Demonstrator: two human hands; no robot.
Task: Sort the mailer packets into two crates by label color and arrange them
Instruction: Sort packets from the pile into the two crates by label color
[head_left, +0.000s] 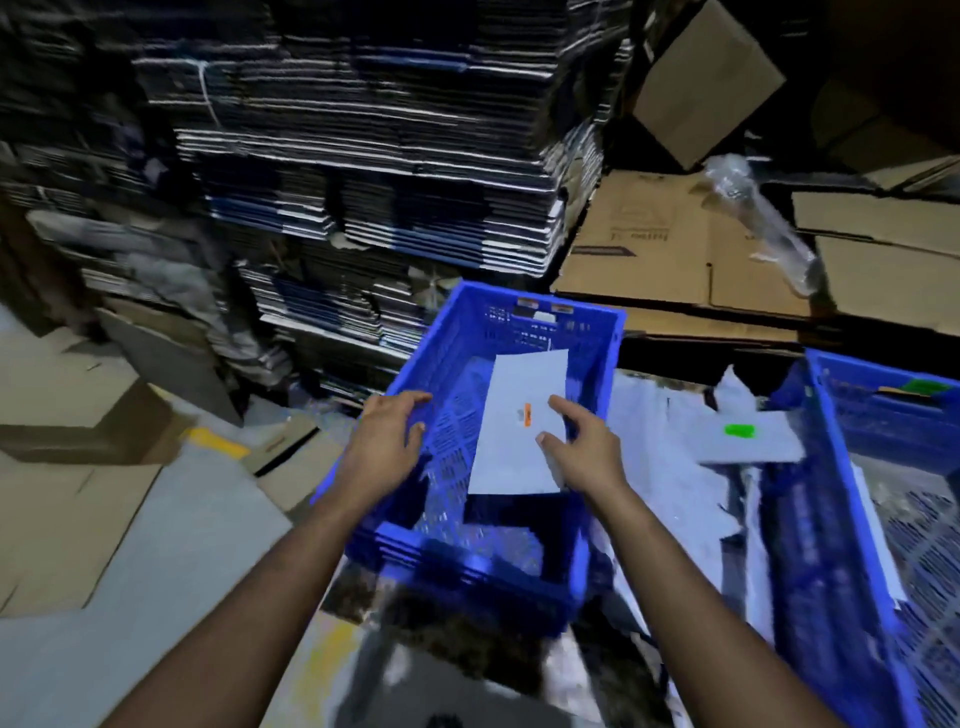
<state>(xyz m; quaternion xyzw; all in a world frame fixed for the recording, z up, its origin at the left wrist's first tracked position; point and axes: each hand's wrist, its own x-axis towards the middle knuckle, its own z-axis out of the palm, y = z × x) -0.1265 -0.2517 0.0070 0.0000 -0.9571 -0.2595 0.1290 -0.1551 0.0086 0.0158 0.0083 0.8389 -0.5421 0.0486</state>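
Note:
A blue plastic crate (597, 332) stands in the middle of the head view. Inside it a white mailer packet (511, 457) with an orange label (527, 414) leans tilted. My right hand (582, 447) is at the packet's right edge, fingers spread and touching it. My left hand (387, 436) hovers over the crate's left rim with relaxed fingers, holding nothing. To the right, a packet with a green label (739, 430) lies on a pile of white packets (670, 467). A second blue crate (852, 499) sits at the right edge.
Tall stacks of flattened cartons (363, 171) rise behind the crate. Brown cardboard sheets (675, 244) lie at the back right, with a strip of clear plastic wrap (758, 218) on them. Loose cardboard (67, 478) covers the floor at the left.

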